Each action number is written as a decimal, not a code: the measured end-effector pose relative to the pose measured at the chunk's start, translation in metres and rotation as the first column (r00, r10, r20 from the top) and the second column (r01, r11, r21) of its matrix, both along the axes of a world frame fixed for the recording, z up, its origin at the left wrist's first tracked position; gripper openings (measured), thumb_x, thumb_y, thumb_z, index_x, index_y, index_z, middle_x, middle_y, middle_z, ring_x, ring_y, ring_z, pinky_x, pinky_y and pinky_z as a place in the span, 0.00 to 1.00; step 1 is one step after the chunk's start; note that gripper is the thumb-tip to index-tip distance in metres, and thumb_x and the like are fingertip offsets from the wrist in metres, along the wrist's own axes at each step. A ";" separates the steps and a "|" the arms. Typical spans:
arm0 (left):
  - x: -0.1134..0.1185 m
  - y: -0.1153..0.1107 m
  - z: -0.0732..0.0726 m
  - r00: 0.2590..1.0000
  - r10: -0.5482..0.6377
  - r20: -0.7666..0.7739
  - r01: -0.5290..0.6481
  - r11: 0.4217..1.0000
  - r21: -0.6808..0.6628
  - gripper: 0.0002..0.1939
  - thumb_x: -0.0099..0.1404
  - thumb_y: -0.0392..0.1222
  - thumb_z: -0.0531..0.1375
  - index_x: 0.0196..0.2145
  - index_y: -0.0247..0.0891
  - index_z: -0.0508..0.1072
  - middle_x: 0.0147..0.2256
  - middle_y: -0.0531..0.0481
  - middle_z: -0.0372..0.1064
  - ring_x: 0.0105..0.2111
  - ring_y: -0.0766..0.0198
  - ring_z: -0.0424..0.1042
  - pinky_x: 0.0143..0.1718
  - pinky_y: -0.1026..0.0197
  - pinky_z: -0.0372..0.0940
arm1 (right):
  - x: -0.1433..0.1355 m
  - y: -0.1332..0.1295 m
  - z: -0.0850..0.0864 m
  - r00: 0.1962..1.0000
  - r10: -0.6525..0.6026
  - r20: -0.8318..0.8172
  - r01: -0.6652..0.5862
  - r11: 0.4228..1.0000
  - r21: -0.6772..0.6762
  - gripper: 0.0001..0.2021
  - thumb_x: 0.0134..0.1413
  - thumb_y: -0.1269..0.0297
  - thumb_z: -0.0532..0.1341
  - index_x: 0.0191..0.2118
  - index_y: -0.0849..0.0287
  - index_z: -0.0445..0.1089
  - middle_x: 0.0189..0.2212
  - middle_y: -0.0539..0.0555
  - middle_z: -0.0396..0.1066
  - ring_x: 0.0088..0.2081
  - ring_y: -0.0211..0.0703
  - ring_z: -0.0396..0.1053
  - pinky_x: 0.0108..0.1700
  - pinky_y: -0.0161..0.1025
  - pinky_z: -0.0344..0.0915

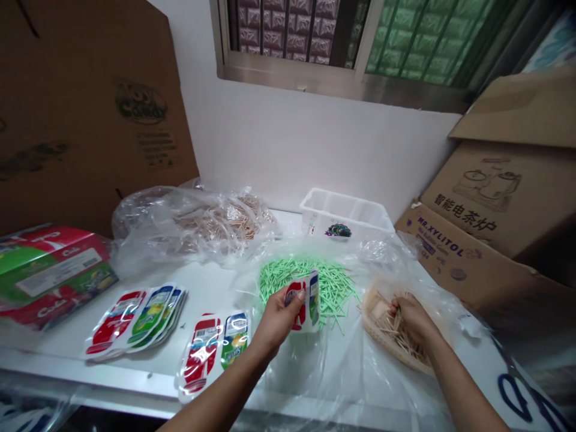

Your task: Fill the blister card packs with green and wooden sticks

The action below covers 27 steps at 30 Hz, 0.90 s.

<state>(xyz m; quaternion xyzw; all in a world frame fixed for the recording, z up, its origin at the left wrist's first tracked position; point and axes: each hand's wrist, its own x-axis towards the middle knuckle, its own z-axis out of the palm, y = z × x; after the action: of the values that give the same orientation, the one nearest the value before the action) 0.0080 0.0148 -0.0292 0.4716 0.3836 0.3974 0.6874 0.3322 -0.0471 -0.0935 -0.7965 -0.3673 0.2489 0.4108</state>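
Note:
My left hand grips a flat printed packet with red and blue-green bottle pictures, holding it upright over the near edge of the green stick pile. The fingers of my right hand are pinched together inside a shallow woven basket, at some thin wooden sticks. The fingertips are partly hidden. Thin green sticks lie loose on clear plastic between and beyond my hands. Left of my left forearm lie more packets, and a stacked pile of packets rests farther left.
A clear bag of brown sticks lies at the back, with a white plastic bin to its right. A red and green box and a tall carton stand left. Cardboard boxes line the right, below a barred window.

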 end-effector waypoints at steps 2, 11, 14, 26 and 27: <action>0.006 -0.002 0.002 1.000 -0.001 0.013 0.001 1.000 -0.004 0.22 0.50 0.57 0.64 0.31 0.34 0.70 0.20 0.54 0.65 0.18 0.70 0.62 0.19 0.68 0.56 | -0.004 0.000 0.003 0.984 -0.029 -0.176 0.057 0.986 0.155 0.12 0.49 0.52 0.51 0.25 0.54 0.51 0.17 0.44 0.56 0.18 0.35 0.60 0.21 0.33 0.61; 0.052 -0.005 -0.004 0.985 0.064 0.157 -0.066 0.998 0.009 0.21 0.53 0.55 0.62 0.38 0.36 0.71 0.26 0.51 0.68 0.23 0.68 0.65 0.26 0.66 0.61 | -0.023 0.011 0.037 0.802 0.081 -0.591 0.344 0.747 0.569 0.18 0.47 0.54 0.61 0.23 0.56 0.50 0.18 0.40 0.47 0.16 0.27 0.48 0.16 0.26 0.50; 0.084 -0.012 -0.009 0.953 0.141 0.267 -0.136 0.990 -0.039 0.20 0.53 0.54 0.63 0.38 0.36 0.71 0.31 0.49 0.70 0.26 0.67 0.66 0.29 0.66 0.61 | -0.063 0.016 0.050 0.758 0.180 -0.627 0.344 0.706 0.619 0.18 0.47 0.54 0.62 0.24 0.56 0.52 0.19 0.41 0.50 0.17 0.27 0.52 0.18 0.28 0.54; 0.119 -0.018 -0.004 0.761 0.391 0.517 -0.208 0.903 -0.376 0.21 0.48 0.53 0.65 0.30 0.40 0.60 0.16 0.62 0.54 0.14 0.75 0.52 0.19 0.70 0.51 | -0.181 0.011 0.046 0.702 0.281 -0.655 0.278 0.739 0.614 0.20 0.53 0.49 0.57 0.48 0.54 0.60 0.27 0.47 0.68 0.31 0.40 0.70 0.34 0.38 0.68; 0.119 -0.017 -0.002 0.761 0.394 0.515 -0.213 0.902 -0.376 0.21 0.48 0.53 0.65 0.30 0.40 0.60 0.16 0.63 0.53 0.14 0.76 0.51 0.18 0.70 0.50 | -0.182 0.010 0.044 0.703 0.274 -0.656 0.275 0.746 0.607 0.23 0.53 0.49 0.57 0.52 0.52 0.57 0.29 0.47 0.69 0.32 0.40 0.71 0.35 0.38 0.68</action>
<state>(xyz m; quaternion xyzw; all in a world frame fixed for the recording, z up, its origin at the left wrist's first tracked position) 0.1265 -0.0018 -0.0312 0.1504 0.2828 0.5670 0.7589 0.1500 -0.0375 -0.0492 -0.4359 -0.2431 0.3877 0.7750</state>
